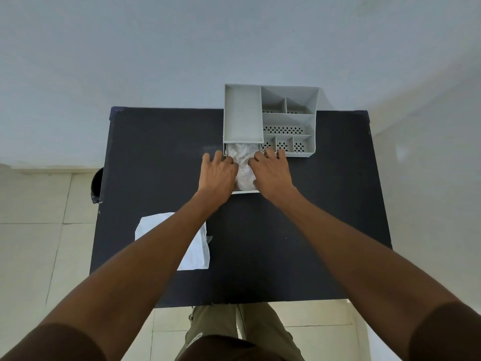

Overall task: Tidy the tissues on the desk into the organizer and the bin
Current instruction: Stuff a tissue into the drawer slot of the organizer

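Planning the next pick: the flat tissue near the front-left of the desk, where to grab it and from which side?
Pinch the tissue at its near right corner, coming from above on the person's side. It lies flat on the desk, so only an edge or corner lifts, and the left forearm covers its middle. Both hands, left hand and right hand, are at the drawer.

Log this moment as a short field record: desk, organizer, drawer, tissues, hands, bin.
desk: dark top
organizer: grey, far edge of the desk, open compartments look empty
drawer: pulled out, holds crumpled tissue
flat tissue: on the desk, near left, partly under the left forearm
left hand: pressing on the crumpled tissue
right hand: pressing on the crumpled tissue
bin: dark, by the desk's left edge
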